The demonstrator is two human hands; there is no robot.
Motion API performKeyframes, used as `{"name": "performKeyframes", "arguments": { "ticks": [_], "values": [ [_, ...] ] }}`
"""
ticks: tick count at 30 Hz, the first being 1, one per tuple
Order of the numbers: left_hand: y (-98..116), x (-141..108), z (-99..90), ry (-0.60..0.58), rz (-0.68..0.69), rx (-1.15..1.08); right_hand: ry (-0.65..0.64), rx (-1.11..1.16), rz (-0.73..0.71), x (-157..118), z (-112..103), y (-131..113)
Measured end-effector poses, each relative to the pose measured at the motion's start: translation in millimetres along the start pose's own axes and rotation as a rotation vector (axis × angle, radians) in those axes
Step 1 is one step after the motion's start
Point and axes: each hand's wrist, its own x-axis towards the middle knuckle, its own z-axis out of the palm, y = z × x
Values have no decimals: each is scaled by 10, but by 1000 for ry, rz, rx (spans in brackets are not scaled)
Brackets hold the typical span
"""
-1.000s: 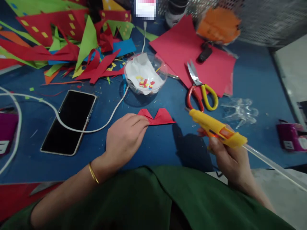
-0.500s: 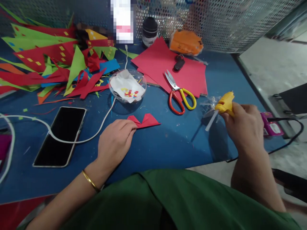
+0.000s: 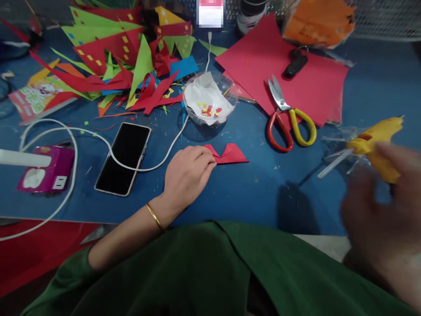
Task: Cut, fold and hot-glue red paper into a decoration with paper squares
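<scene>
While the left hand (image 3: 186,173) pinches the folded red paper (image 3: 234,153) extending toward the right hand (image 3: 386,219), two peaks are formed; remaining work is indeterminable. Fingertips hide one end. Blur obscures the right hand's grip, if any, on the adjacent yellow glue gun (image 3: 378,142).

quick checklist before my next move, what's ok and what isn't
1. Left hand on folded paper: ok, fingers at its near-left end.
2. Right hand off glue gun: cannot tell, it is blurred beside the gun.
3. Glue stick in the gun: ok, its end sticks out of the back.
4. Nozzle away from the folded paper: ok, it points off to the right.
5. Scissors clear of the folded paper: ok.
6. Cable off phone: not ok, it crosses it.
</scene>
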Motion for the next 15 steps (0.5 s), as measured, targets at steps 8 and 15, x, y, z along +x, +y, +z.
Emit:
{"name": "performKeyframes", "arguments": {
  "ticks": [8, 15],
  "values": [
    [13, 26, 45, 21, -25, 39, -324, 426, -675, -118, 403, -966],
    [27, 15, 53, 28, -19, 64, -375, 355, -702, -202, 520, -962]
  ]
}}
